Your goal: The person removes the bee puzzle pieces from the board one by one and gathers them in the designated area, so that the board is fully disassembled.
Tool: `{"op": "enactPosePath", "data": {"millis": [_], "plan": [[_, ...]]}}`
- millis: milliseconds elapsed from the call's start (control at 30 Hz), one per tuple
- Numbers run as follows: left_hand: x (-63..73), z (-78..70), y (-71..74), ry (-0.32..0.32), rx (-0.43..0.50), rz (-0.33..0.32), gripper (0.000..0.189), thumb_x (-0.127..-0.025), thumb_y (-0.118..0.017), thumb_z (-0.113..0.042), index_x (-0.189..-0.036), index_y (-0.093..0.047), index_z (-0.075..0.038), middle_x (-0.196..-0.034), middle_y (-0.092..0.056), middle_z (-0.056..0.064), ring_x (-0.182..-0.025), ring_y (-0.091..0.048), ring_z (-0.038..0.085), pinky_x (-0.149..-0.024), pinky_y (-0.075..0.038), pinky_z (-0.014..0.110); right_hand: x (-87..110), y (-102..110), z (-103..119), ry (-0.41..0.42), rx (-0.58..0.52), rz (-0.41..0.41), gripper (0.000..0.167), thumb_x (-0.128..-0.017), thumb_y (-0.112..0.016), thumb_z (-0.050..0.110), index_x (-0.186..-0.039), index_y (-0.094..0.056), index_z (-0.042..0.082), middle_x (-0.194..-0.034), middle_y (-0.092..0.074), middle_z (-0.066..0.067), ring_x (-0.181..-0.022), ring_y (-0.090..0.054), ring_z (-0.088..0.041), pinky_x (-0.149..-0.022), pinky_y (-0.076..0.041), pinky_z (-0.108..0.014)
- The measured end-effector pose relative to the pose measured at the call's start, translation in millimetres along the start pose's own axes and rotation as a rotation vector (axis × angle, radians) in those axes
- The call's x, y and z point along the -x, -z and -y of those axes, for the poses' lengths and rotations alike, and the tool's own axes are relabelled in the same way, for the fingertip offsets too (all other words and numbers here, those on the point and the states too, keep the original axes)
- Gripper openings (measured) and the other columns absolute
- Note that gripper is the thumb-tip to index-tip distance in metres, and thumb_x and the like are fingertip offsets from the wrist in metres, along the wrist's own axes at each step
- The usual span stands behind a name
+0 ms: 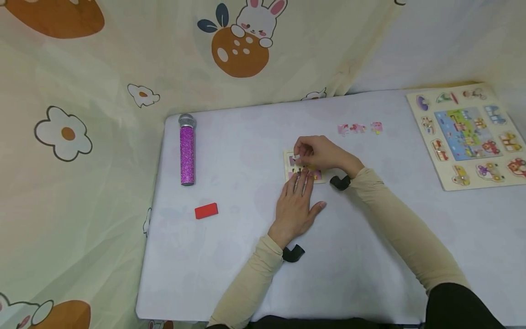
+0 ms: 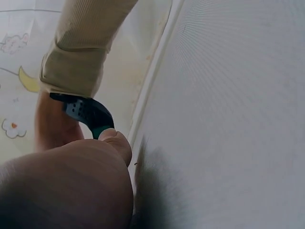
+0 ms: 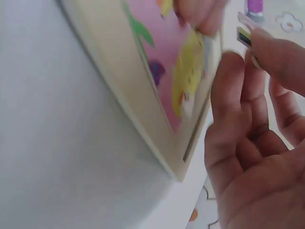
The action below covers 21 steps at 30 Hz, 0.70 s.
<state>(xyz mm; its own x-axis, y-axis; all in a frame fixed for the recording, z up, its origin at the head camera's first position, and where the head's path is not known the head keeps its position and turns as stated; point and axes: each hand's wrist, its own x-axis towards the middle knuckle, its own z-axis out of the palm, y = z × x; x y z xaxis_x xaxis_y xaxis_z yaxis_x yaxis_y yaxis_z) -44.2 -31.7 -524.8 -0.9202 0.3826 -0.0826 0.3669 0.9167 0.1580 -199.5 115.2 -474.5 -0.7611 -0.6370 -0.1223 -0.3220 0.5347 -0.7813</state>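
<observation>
A small puzzle board [image 1: 286, 170] with a pale rim and a pink and yellow picture lies on the table. My left hand [image 1: 294, 208] rests on its near edge, fingers straight and thumb spread. Above the board, my right hand [image 1: 322, 151] pinches a small puzzle piece [image 3: 244, 36] between thumb and fingers. The right wrist view shows the board's picture [image 3: 186, 71] close up, partly covered by left-hand fingertips. In the left wrist view, the left hand [image 2: 71, 181] fills the lower left and hides the board.
Several loose pink puzzle pieces [image 1: 357, 128] lie beyond the right hand. A larger picture board [image 1: 448, 176] occupies the table's right side. To the left are a purple glitter microphone [image 1: 187, 155] and a red block [image 1: 206, 210]. A patterned curtain [image 1: 123, 55] hangs behind the white table [image 1: 238, 256].
</observation>
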Motion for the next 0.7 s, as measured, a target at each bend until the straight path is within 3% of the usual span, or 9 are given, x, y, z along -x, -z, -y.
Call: {"op": "enactPosePath", "data": {"millis": [333,700], "plan": [[-0.3,-1.0,-0.2,0.009,0.012,0.005,0.084,-0.108,-0.039,-0.065,-0.171,-0.017,-0.013,-0.18,-0.008,0.007,-0.164,-0.014,0.028,-0.134,-0.016,0.04,18.2,26.3,-21.2,-0.138,-0.13,-0.168,0.023,-0.097,-0.077,0.012,-0.118,-0.071,0.005,-0.107,-0.069,-0.016,-0.095,-0.077,-0.028,-0.077,-0.052,-0.019],[0.1,-2.1,-1.6,0.007,-0.021,-0.002,0.084,-0.109,-0.037,-0.065,-0.171,-0.017,-0.012,-0.18,-0.01,0.009,-0.164,-0.015,0.028,-0.133,-0.017,0.039,46.9,49.7,-37.6,-0.204,-0.107,-0.327,0.038,-0.091,-0.085,0.012,-0.128,-0.076,0.007,-0.125,-0.075,-0.02,-0.1,-0.078,-0.021,-0.076,-0.05,-0.008]]}}
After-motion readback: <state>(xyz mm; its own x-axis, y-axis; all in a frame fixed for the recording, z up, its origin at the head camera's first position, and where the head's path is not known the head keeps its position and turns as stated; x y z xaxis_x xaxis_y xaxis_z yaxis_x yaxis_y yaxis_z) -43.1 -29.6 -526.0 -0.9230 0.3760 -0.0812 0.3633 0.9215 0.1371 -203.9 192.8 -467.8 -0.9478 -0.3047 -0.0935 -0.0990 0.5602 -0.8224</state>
